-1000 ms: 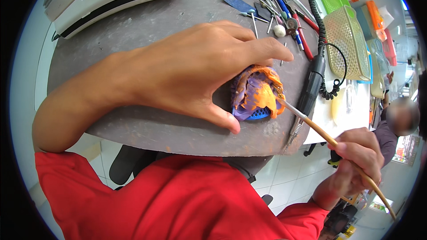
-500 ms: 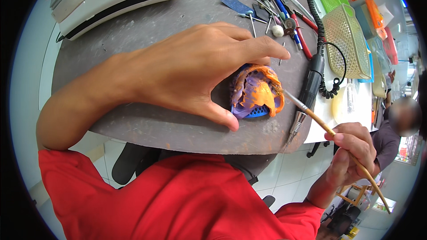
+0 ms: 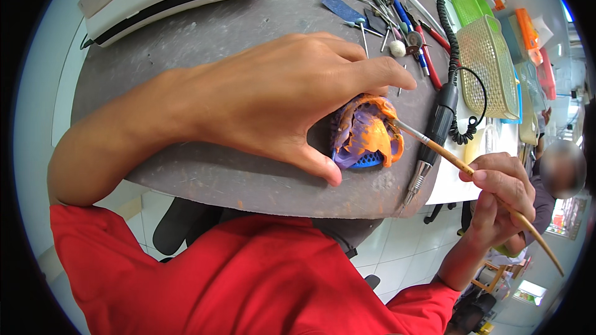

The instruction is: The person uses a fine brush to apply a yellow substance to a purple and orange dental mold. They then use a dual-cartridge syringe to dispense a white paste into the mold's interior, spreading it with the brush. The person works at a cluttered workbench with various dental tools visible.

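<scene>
Brush (image 3: 450, 156), pinched in our right hand (image 3: 503, 193), meets the rim of the orange-and-purple mould (image 3: 372, 134) farther from us than a second ago, so another stretch seems in work. The mould sits on the grey bench (image 3: 273, 15) within our left hand's (image 3: 298, 84) curve; whether that clamps it, we cannot tell.

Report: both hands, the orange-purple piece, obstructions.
Right hand gripping brush, tip at orange-purple piece. Left hand curved around piece, contact unclear. Piece in blue tray on bench. Black handpiece beneath brush, not blocking tip.
</scene>
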Demonstrator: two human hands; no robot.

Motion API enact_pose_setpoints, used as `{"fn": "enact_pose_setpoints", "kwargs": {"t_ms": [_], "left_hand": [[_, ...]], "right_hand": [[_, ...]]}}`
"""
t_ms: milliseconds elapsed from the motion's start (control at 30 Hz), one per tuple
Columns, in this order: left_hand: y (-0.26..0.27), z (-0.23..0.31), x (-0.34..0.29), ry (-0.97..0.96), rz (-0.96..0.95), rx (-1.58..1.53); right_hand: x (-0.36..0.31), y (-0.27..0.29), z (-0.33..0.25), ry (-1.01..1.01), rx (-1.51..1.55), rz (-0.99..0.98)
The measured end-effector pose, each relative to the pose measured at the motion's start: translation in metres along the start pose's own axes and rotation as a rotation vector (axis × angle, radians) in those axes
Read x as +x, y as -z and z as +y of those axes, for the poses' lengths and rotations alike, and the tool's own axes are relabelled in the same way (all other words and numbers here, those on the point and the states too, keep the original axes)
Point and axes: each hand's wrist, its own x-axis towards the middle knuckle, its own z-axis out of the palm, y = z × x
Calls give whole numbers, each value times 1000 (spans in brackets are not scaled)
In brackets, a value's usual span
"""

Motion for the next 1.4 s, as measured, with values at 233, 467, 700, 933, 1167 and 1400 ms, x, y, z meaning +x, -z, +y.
{"fn": "enact_pose_setpoints", "kwargs": {"t_ms": [233,467,700,933,1167,1400], "left_hand": [[-3,-4,1,-93,61,-11],[-2,-1,1,-8,4,-45],[-6,-7,1,-148,111,2],[-3,-2,3,-16,-1,-49],[0,-2,3,-47,-12,24],[2,-1,3,-50,-29,46]], "right_hand": [[43,19,-1,7,19,-233],[68,15,-27,-19,-77,-381],[64,2,-28,51,-125,-351],[53,7,-22,-17,-55,-274],[39,10,-19,-53,-24,-200],[18,3,-32,-3,-107,-148]]}}
